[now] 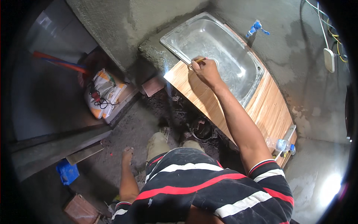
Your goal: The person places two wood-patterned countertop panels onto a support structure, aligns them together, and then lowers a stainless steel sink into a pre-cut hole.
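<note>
A steel sink basin (pixel 231 69) with a rounded rim lies on a wood-grain board (pixel 201 93). My right hand (pixel 207 71) rests at the basin's near rim, where it meets the board. Between its closed fingers is a thin yellow pencil (pixel 200 60). Down at my left side, over the dark floor, hangs my left hand (pixel 127 154). Its fingers look curled in, with nothing visible in them. Beyond the basin, a blue tap (pixel 256 29) sticks out of the grey wall.
A clear plastic bottle (pixel 284 145) lies at the board's right end. Below the board stands a dark bucket (pixel 202 128). On the left are a white-and-orange sack (pixel 102 93) with a cable on it, a blue object (pixel 68 171) and a brown block (pixel 81 209). A white device (pixel 329 59) hangs on the right wall.
</note>
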Action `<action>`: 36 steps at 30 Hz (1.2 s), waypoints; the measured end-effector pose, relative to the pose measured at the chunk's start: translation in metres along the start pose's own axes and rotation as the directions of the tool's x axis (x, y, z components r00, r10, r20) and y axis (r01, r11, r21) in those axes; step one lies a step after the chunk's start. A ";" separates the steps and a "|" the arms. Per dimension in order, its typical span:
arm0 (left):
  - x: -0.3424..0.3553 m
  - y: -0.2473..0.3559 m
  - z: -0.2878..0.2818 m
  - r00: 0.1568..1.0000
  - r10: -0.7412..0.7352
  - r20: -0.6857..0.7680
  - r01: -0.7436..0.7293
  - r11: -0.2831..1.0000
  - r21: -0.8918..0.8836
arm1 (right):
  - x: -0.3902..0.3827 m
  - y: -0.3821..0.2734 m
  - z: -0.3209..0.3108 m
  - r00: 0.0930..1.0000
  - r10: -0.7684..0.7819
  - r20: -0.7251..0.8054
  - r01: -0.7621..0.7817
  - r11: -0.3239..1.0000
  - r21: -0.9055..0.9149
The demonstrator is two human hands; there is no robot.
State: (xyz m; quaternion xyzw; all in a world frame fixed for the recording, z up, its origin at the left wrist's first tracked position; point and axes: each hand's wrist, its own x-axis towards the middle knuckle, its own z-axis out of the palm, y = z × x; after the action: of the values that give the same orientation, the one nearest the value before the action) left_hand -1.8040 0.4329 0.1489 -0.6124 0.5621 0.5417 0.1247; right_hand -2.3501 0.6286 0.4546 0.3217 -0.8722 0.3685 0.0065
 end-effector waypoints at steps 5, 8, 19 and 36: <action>0.002 -0.028 0.005 0.998 0.000 0.066 -0.006 0.996 0.090 | 0.024 0.000 0.015 1.000 -0.031 0.005 0.030 0.996 0.089; 0.003 -0.083 0.000 1.000 0.022 -0.008 -0.020 0.985 0.174 | 0.021 -0.002 0.012 0.999 -0.036 0.038 0.036 0.999 0.003; 0.004 -0.060 0.033 0.990 -0.102 0.100 0.084 0.982 0.170 | -0.127 0.035 -0.117 0.962 0.244 0.126 -0.219 0.958 -0.183; -0.016 -0.002 0.044 0.998 0.064 0.009 -0.064 0.976 0.210 | -0.170 0.082 -0.098 0.975 0.158 -0.158 -0.164 0.986 -0.025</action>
State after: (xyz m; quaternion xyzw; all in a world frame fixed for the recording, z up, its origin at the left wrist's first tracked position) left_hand -1.8220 0.4757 0.1446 -0.5767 0.6354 0.4840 0.1718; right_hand -2.2837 0.8299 0.4310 0.2201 -0.8990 0.3753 0.0508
